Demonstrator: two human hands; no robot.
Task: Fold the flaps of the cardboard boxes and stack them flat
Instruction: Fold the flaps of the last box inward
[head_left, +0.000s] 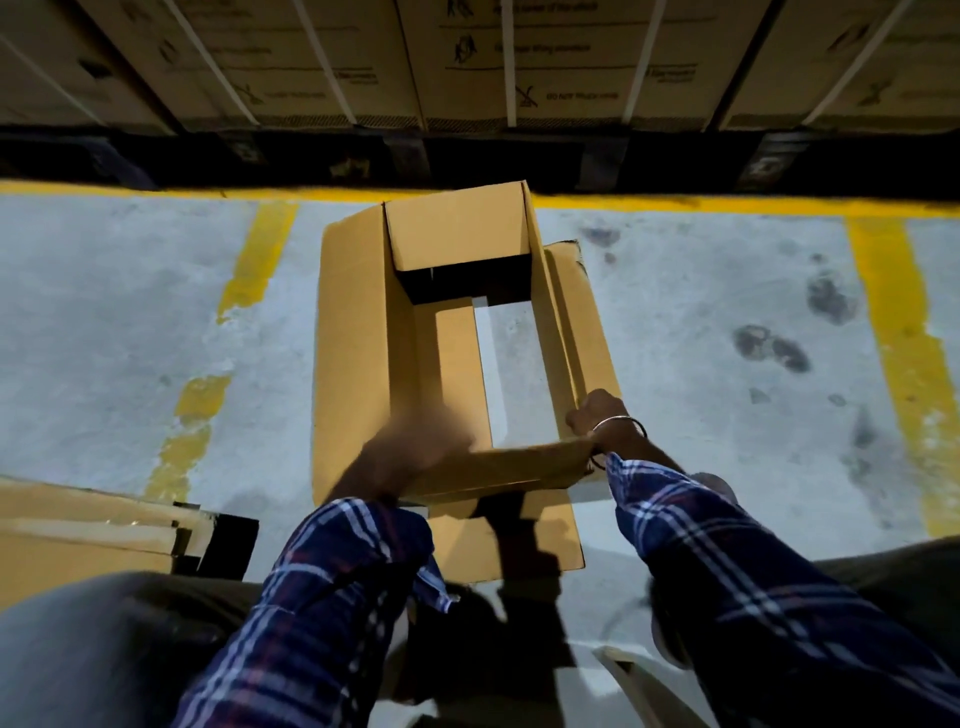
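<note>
Grey concrete floor (130, 312), stained, crossed by worn yellow painted lines (904, 332), one running along the far edge below a dark pallet base. Behind it, a row of large brown printed cartons (467, 57) bound with white straps.

Centre of the floor: an open tan cardboard box (363, 338), standing with both ends open, bare concrete visible straight through the middle beside one lower flap lying flat inside. Far end flap (457, 228) raised and leaning inward over the opening. Long left flap spread outward; long right flap (582, 322) also spread outward, down toward the floor. Near end flap (514, 462) tilted inward across the near edge, another panel of the box showing below it toward the knees.

Left hand (410, 447) blurred with motion, lying at the near left corner of the box against the near end flap; fingers too smeared to tell whether straight or curled, or whether anything is gripped. Right hand (597, 415) at the near right corner, fingers curled over the edge where the right flap meets the near flap, gripping the cardboard; thin metal bangle (621, 423) at the wrist. Both forearms in blue plaid shirt sleeves (332, 597).

Lower left: a low stack of flattened tan cardboard (78, 530) lying on the floor, well apart from the open box, a dark edge at its right end. Dark trouser knees at the bottom corners.
</note>
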